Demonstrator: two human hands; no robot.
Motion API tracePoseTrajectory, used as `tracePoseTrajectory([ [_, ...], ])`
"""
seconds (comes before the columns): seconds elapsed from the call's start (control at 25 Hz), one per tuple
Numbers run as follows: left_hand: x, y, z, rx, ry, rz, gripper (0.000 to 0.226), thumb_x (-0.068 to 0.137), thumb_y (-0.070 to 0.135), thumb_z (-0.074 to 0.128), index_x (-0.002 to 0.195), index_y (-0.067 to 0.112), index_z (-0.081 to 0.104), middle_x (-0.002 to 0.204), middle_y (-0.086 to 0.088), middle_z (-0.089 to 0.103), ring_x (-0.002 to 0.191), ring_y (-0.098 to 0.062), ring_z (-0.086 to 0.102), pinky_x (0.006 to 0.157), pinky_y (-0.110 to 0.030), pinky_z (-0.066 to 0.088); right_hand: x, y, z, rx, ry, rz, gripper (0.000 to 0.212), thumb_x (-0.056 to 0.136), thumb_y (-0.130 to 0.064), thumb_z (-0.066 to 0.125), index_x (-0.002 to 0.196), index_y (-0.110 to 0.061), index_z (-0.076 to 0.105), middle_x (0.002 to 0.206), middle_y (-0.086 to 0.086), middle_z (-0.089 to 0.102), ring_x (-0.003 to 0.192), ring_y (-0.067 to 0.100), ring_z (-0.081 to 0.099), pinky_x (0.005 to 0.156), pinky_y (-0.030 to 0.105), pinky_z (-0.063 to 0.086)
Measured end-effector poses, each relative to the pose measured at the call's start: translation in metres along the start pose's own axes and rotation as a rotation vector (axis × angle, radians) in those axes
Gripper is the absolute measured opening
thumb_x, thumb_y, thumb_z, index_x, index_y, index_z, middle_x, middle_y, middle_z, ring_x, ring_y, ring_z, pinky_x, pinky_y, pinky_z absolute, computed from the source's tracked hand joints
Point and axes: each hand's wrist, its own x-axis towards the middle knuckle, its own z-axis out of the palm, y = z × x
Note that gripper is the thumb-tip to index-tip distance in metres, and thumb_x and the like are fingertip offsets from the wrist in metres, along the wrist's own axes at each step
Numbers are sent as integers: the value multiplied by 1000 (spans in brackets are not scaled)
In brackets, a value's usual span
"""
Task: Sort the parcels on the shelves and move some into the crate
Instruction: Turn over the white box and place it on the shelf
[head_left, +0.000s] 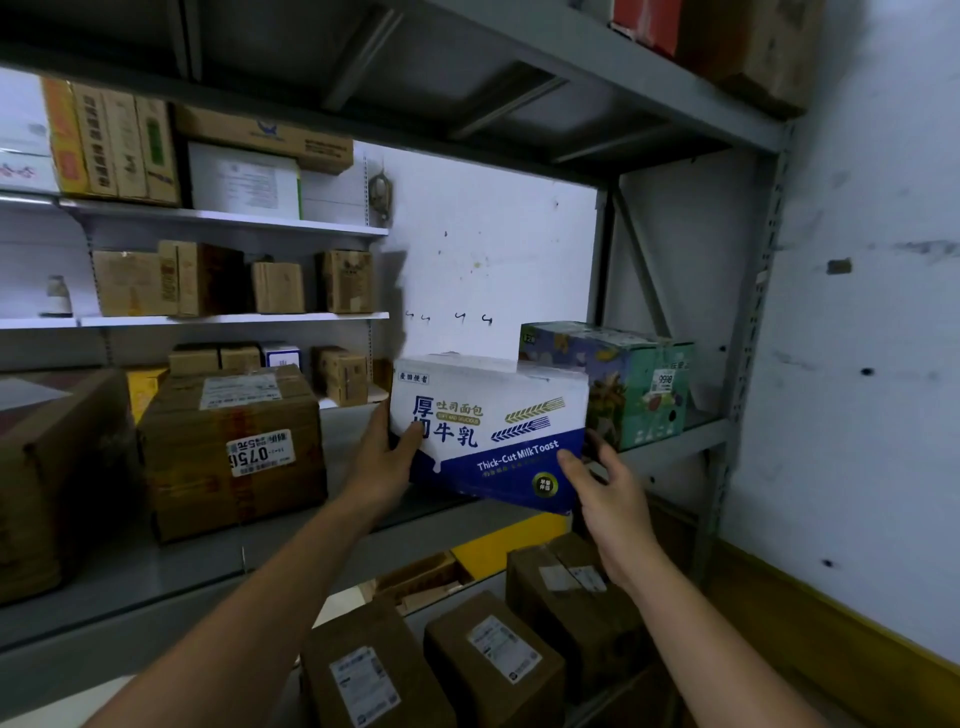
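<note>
A white and blue box marked "Thick-Cut Milk Toast" sits tilted at the front edge of the grey metal shelf. My left hand grips its left end, thumb on the front face. My right hand holds its lower right corner, thumb on the front and fingers beside the end. Just behind it to the right stands a green printed carton. No crate is in view.
A brown parcel labelled 0750 stands left of the box, and a larger brown carton at the far left. Several labelled brown parcels lie on the lower level. Small cartons fill white shelves behind. A white wall closes the right.
</note>
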Motion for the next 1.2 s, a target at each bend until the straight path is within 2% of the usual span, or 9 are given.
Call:
tracePoseTrajectory([
  [0.12, 11, -1, 2, 160, 167, -12, 56, 94, 13, 68, 143, 18, 41, 144, -11, 52, 130, -32, 53, 101, -53, 52, 2, 6, 13, -92, 20, -42, 42, 91, -24, 73, 122, -40, 50, 115, -15, 62, 114, 19, 65, 91, 45, 59],
  [0.24, 5, 6, 12, 310, 284, -25, 83, 83, 7, 78, 149, 12, 28, 154, -16, 28, 141, -35, 34, 114, -49, 40, 6, 13, 29, -182, 37, -65, 45, 90, -23, 75, 123, -37, 48, 114, -17, 60, 115, 18, 63, 95, 48, 57],
  [0.32, -8, 7, 21, 320, 287, 72, 85, 85, 10, 77, 152, 14, 24, 156, -10, 18, 143, -32, 29, 114, -45, 39, 9, 18, 39, -235, 81, -83, 43, 89, -28, 75, 122, -37, 49, 122, -8, 61, 114, 18, 63, 96, 45, 57],
  [0.44, -26, 8, 37, 293, 200, 262, 75, 90, 30, 73, 151, 25, 28, 151, -3, 21, 131, -21, 37, 104, -42, 51, 12, 20, 54, -299, 130, -112, 40, 89, -31, 76, 120, -34, 50, 123, -5, 61, 111, 15, 60, 92, 35, 56],
  [0.56, -23, 11, 44, 395, 116, 381, 73, 89, 48, 70, 150, 38, 32, 152, 0, 20, 131, -20, 38, 105, -38, 49, 10, 17, 65, -268, -4, -101, 36, 92, -24, 73, 116, -37, 52, 111, -17, 61, 100, 3, 60, 81, 20, 52],
  [0.72, -2, 8, 38, 455, 47, 273, 75, 93, 46, 67, 156, 33, 29, 164, -4, 17, 147, -32, 30, 114, -50, 42, 7, 13, 74, -346, -280, -73, 35, 93, -16, 68, 112, -45, 60, 108, -24, 65, 97, -10, 59, 81, 16, 50],
  [0.92, 21, 7, 20, 418, 58, 222, 60, 102, 15, 55, 155, 23, 28, 159, -10, 33, 142, -34, 40, 109, -53, 47, 6, 11, 76, -482, -473, -15, 50, 96, -18, 62, 144, -30, 51, 124, -19, 54, 117, 3, 48, 97, 23, 38],
  [1.08, 30, 3, 10, 445, 59, 184, 60, 105, 13, 47, 158, 24, 21, 161, -11, 35, 139, -36, 44, 109, -54, 47, 4, 16, 76, -561, -502, 20, 55, 97, -23, 61, 149, -31, 44, 143, -10, 50, 123, 5, 44, 97, 23, 36],
  [1.2, 31, 3, 10, 489, 80, 199, 58, 105, 14, 46, 157, 22, 23, 158, -15, 38, 136, -37, 46, 109, -49, 46, 2, 18, 76, -582, -495, 52, 56, 95, -24, 61, 149, -29, 45, 142, -11, 51, 128, 8, 47, 95, 20, 37],
])
